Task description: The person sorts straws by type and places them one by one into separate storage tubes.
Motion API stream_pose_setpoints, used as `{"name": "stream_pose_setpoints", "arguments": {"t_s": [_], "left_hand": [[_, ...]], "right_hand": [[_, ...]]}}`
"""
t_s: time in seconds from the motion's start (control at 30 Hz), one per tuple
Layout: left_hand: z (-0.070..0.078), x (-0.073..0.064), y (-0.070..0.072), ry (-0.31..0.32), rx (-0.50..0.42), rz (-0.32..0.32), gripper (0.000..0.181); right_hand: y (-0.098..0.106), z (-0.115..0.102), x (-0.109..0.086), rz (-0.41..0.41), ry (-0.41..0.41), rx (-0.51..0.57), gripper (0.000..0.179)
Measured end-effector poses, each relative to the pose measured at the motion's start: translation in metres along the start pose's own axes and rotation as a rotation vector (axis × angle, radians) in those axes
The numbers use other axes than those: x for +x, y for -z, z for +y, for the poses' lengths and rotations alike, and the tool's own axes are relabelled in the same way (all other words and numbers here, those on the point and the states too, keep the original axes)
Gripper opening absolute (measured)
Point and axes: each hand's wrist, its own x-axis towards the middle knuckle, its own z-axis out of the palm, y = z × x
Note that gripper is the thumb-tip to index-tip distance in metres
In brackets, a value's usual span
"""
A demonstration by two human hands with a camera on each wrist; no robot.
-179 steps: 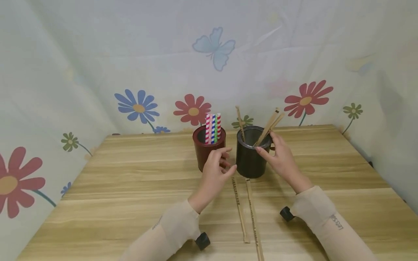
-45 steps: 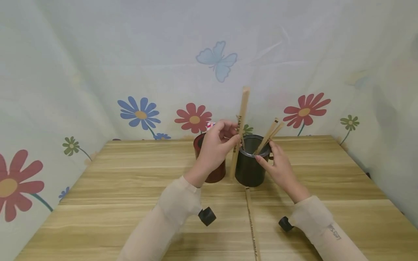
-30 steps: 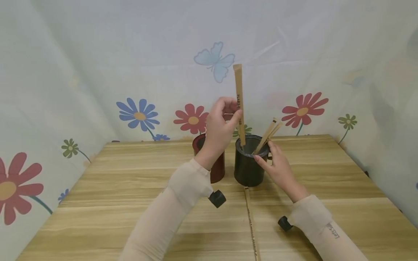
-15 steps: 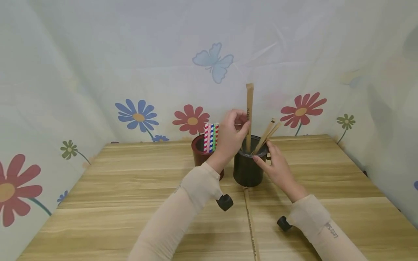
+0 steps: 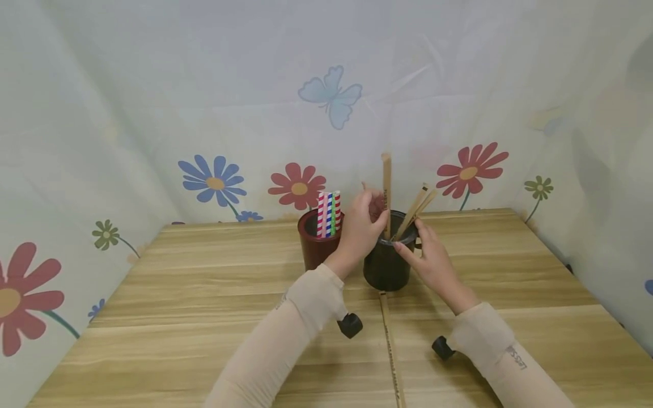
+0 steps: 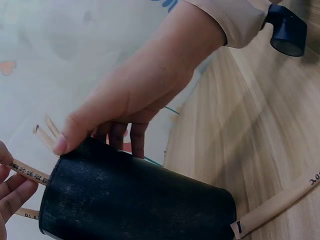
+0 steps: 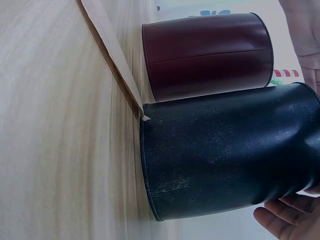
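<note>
My left hand (image 5: 361, 229) pinches a straw in a brown paper wrapper (image 5: 386, 173). It stands nearly upright, its lower end inside the black cup (image 5: 386, 266). My right hand (image 5: 433, 260) holds that cup at the rim, thumb at the front and fingers round the right side; in the left wrist view the right thumb (image 6: 61, 145) lies on the rim. Other wrapped straws (image 5: 418, 205) lean to the right in the cup. In the left wrist view the fingers of my left hand (image 6: 15, 192) show at the left edge, close by the cup's mouth.
A dark red cup (image 5: 316, 252) with several striped straws (image 5: 329, 215) stands left of the black cup, partly behind my left hand. One wrapped straw (image 5: 390, 345) lies on the wooden table (image 5: 204, 317) in front. A flower-printed cloth (image 5: 245, 102) hangs behind.
My left hand has picked up one of the two wrapped straws from the table, raised it over the black cup and lowered it in. My right hand stays at the cup.
</note>
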Motion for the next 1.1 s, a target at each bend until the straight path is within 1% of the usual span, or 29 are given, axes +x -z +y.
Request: {"name": "stream_pose_setpoints", "arguments": {"t_s": [0.17, 0.3, 0.4, 0.5, 0.57, 0.67, 0.8, 0.9, 1.1], "left_hand": [[-0.003, -0.004, -0.001, 0.035, 0.022, -0.018, 0.032], [-0.004, -0.005, -0.001, 0.04, 0.04, -0.018, 0.03], [-0.003, -0.007, 0.0, 0.048, 0.06, -0.008, 0.032], [0.0, -0.008, 0.003, 0.062, 0.067, -0.002, 0.041], [0.001, -0.01, 0.006, 0.063, 0.054, -0.001, 0.044], [0.001, -0.014, 0.012, 0.064, 0.009, -0.01, 0.053], [-0.001, -0.023, 0.019, 0.11, -0.04, -0.029, 0.063], [-0.002, -0.03, 0.023, 0.139, -0.051, -0.039, 0.065], [0.0, -0.042, 0.032, 0.16, -0.052, -0.046, 0.062]], "right_hand": [[-0.001, -0.001, 0.0, -0.007, -0.007, -0.005, 0.08], [-0.001, 0.0, 0.001, -0.003, -0.003, -0.007, 0.08], [-0.001, 0.0, 0.0, -0.002, -0.003, -0.009, 0.08], [0.0, 0.0, 0.0, -0.001, -0.004, -0.01, 0.08], [0.001, -0.001, 0.0, 0.0, -0.007, -0.007, 0.08], [0.001, -0.001, 0.0, -0.002, -0.012, -0.012, 0.08], [0.002, -0.001, 0.0, -0.013, -0.016, -0.014, 0.081], [0.001, 0.0, 0.0, -0.017, -0.018, -0.014, 0.081], [0.001, 0.0, -0.001, -0.008, -0.014, -0.012, 0.08]]}}
